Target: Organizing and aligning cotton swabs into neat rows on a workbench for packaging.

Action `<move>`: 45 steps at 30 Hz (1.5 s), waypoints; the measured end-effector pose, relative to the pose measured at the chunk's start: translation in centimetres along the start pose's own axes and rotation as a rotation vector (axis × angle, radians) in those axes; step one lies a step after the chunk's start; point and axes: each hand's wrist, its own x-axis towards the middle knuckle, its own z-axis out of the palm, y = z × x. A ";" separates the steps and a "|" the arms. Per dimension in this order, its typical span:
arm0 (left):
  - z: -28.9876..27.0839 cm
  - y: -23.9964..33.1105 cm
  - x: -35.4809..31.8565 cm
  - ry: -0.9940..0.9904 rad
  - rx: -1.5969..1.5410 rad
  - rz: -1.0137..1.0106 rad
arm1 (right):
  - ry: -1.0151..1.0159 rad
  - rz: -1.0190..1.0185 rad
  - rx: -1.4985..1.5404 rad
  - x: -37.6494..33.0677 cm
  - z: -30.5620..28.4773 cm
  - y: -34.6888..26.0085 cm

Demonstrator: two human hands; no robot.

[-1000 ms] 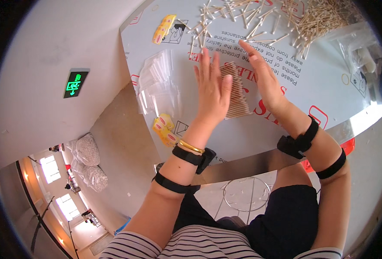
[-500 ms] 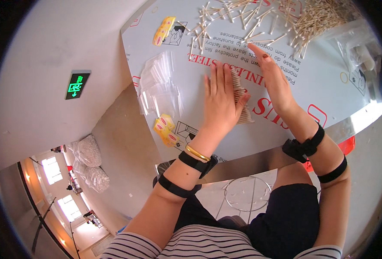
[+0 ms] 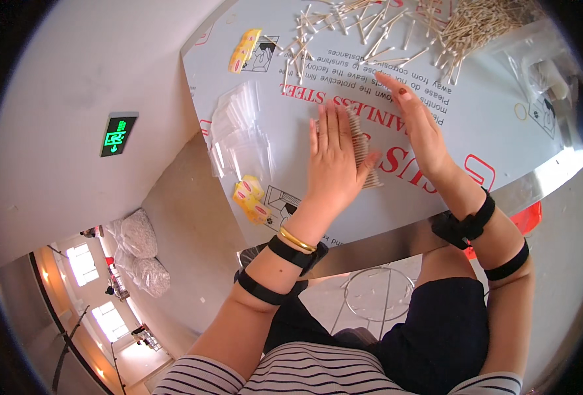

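Note:
My left hand (image 3: 334, 161) lies flat, fingers straight, over a row of cotton swabs (image 3: 363, 148) lined up side by side on the film-covered metal table (image 3: 397, 214). The swabs show along its thumb side; the rest of the row is hidden under the palm. To the right of the row, apart from it, my right hand (image 3: 424, 138) is held on edge with its fingers stretched out and nothing in it. Beyond both hands, loose cotton swabs (image 3: 377, 33) lie scattered, and a dense heap of cotton swabs (image 3: 486, 29) sits at the far right.
Clear plastic sleeves (image 3: 239, 135) lie in a stack on the left. Yellow printed cards lie in two groups, a near one (image 3: 252, 201) and a far one (image 3: 244, 52). A crumpled clear bag (image 3: 545, 62) is at the right. A wire-ringed stool (image 3: 377, 293) stands below the table edge.
The view has shifted slightly, so the table things appear a little lower left. Both hands keep nearly the same pose, and the left one still covers the swab row.

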 end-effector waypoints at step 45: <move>-0.9 -4.9 -1.7 0.219 -0.471 -0.088 | -0.144 -0.404 -0.993 4.8 0.7 -0.3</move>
